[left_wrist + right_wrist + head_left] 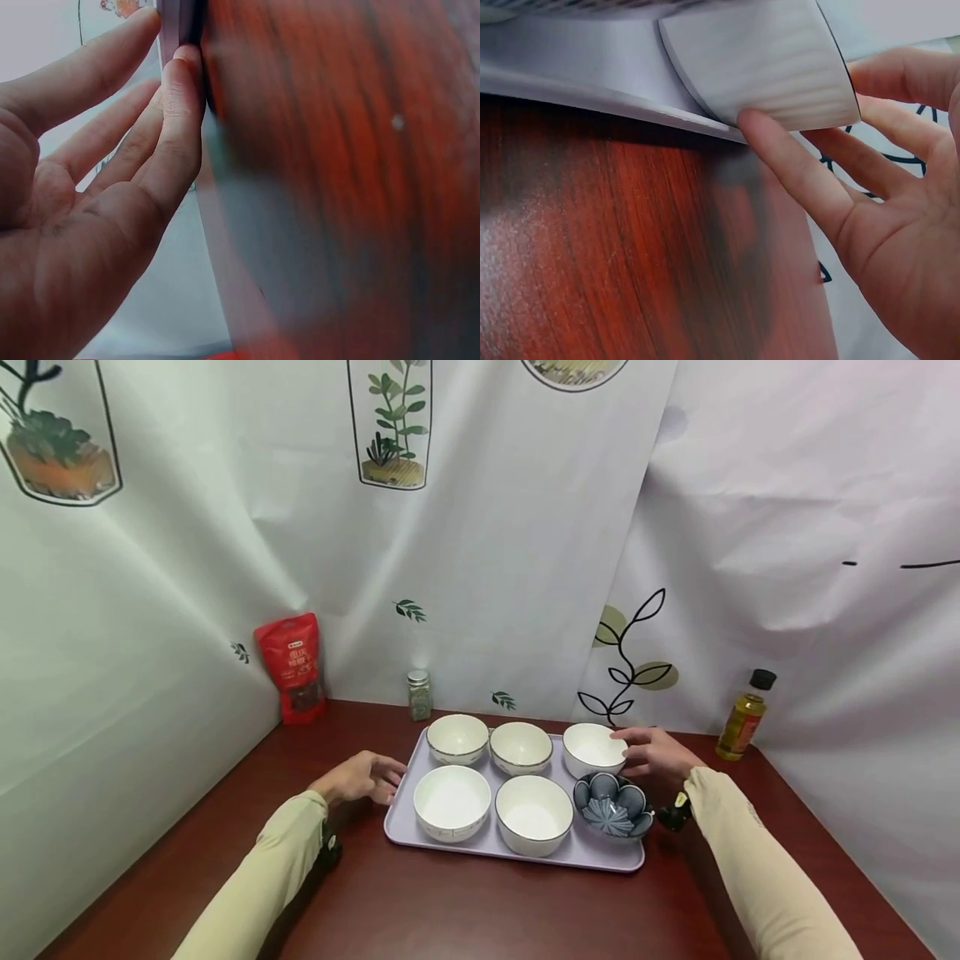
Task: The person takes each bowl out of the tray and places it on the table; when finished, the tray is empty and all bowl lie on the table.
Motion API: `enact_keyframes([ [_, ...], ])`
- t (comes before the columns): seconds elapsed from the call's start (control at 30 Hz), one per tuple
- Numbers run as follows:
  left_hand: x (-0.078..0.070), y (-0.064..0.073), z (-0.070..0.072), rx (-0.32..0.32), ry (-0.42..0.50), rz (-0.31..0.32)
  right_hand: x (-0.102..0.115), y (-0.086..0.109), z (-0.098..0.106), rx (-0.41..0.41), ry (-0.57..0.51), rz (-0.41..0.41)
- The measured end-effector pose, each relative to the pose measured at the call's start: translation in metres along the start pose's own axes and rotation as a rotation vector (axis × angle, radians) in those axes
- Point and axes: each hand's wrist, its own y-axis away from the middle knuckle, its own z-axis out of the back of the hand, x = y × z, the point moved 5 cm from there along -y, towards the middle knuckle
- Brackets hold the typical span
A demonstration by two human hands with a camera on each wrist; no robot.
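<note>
The left hand (pixel 362 777), fingers nearly straight, touches the left edge of the lilac tray (pixel 405 824) mid-scene, seemingly to steady it, while the right hand (pixel 654 754) loosely spreads its ungripping fingers against the far-right white bowl (pixel 591 752).

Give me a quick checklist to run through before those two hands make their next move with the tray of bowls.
1. Six bowls sit mouth-up on the tray, none stacked: ok.
2. Left hand at the tray's left edge: ok, fingertips reach the rim.
3. Right hand clear of the bowls: not ok, its fingers touch the white bowl at the back right.
4. Firm grip by either hand: cannot tell, pictures don't show how hard the fingers press.
5. Spice jar and oil bottle off the tray: ok, both stand beyond it.
</note>
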Motion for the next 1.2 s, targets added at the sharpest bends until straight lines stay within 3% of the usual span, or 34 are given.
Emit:
enact_keyframes([
  [0.27,0.005,-0.004,-0.008,0.022,0.029,-0.004,-0.006,0.002,0.000,-0.106,0.056,-0.051],
  [0.43,0.006,-0.005,-0.011,0.030,0.039,0.008,-0.005,0.006,0.003,-0.111,0.032,-0.041],
  [0.53,0.008,-0.005,-0.012,0.030,0.030,0.013,-0.002,0.011,0.009,-0.114,-0.024,-0.025],
  [0.7,0.009,-0.005,-0.011,0.034,0.029,-0.001,0.006,0.022,0.028,-0.162,-0.003,-0.033],
  [0.87,0.004,-0.005,0.002,0.030,0.003,0.002,0.014,0.025,0.047,-0.241,0.033,-0.086],
  [1.0,-0.002,-0.009,0.015,0.010,-0.027,-0.003,0.017,0.024,0.055,-0.325,-0.011,-0.122],
  [1.2,0.000,-0.011,0.010,0.044,-0.055,0.004,-0.001,0.032,0.055,-0.464,-0.121,-0.199],
])
